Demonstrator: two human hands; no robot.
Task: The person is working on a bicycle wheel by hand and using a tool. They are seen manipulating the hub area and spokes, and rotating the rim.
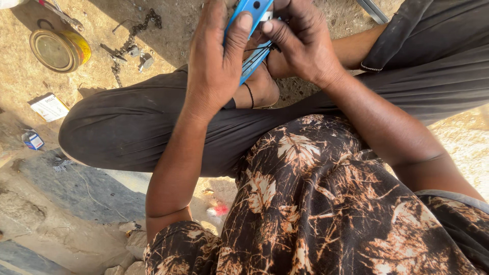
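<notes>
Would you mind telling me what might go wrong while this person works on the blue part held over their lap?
1. The blue part is gripped by the left hand in the air with nothing propping it, so it may slip while the right hand pinches something small at its edge.
2. A small piece dropped here could vanish into the sandy ground.
3. The chain and loose metal bits lie beside the knee and could get kicked or mislaid.

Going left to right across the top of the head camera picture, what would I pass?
Round yellow tin → chain on the dirt → left hand → blue part held between both hands → right hand → dark trouser leg.
</notes>
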